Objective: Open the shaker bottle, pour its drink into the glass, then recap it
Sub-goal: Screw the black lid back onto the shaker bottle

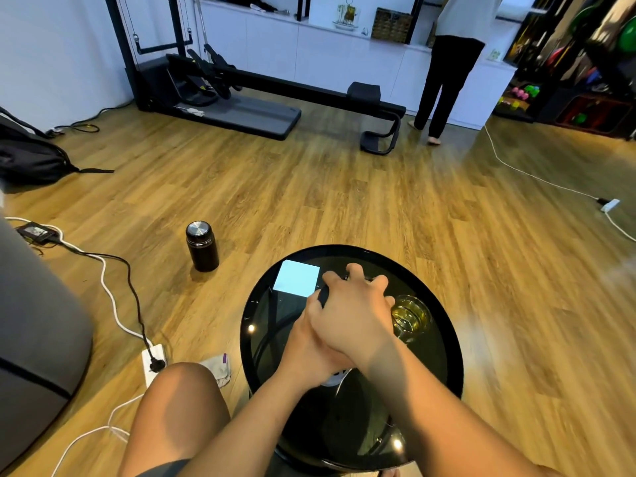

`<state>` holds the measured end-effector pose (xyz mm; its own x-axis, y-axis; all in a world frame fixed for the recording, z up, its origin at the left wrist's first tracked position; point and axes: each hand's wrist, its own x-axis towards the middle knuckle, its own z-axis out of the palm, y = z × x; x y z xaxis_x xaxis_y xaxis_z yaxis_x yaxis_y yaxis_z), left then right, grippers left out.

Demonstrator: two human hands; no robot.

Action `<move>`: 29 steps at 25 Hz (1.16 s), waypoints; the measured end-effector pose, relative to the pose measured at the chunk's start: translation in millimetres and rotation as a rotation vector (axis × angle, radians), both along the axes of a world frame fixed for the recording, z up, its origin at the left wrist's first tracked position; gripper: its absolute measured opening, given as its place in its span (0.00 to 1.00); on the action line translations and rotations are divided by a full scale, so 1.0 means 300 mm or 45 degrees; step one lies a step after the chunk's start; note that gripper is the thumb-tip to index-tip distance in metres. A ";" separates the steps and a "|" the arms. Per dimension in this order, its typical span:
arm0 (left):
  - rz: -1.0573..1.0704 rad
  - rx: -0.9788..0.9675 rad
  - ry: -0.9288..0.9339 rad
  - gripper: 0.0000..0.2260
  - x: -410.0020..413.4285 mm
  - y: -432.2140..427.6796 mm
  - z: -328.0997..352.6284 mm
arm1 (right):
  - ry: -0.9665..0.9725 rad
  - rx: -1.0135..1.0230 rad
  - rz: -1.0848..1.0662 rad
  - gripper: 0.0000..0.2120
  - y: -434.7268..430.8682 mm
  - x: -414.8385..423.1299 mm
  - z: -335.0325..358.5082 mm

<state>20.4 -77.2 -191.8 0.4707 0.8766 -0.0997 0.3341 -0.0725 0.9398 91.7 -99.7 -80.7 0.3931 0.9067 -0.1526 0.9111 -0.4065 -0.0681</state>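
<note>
Both hands clamp our mostly hidden shaker bottle (335, 375): left hand (309, 342) wraps its body, right hand (354, 304) its dark lid; the yellow-filled clear glass (411, 316) (fragile, we judge) sits at three o'clock.

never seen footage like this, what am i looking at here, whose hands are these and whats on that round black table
There is one picture, taken by a wide-angle camera worn on a person's head, looking forward and down, so the arms reaching in from the bottom are the wearer's own. No machine is involved.

On the round black table both hands are wrapped around a shaker bottle, which they mostly hide. The left hand grips its body lower down, and the right hand covers the top, where the cap would be. Whether the cap is on cannot be seen.

Just right of the hands stands a glass already holding yellowish drink. A pale blue square sheet lies at the far left of the table.
</note>
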 end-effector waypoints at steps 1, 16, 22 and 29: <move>-0.006 0.011 0.011 0.54 -0.002 -0.002 0.001 | 0.016 -0.021 0.021 0.24 0.001 0.004 0.003; -0.088 0.224 0.169 0.44 0.014 0.025 -0.019 | 0.010 0.830 0.447 0.16 -0.038 0.111 -0.144; -0.052 0.149 0.125 0.51 0.007 0.026 -0.035 | -0.009 0.578 0.745 0.21 -0.045 0.178 -0.098; -0.109 0.054 -0.020 0.46 -0.028 0.026 -0.011 | -0.007 0.218 1.227 0.32 0.051 0.295 -0.042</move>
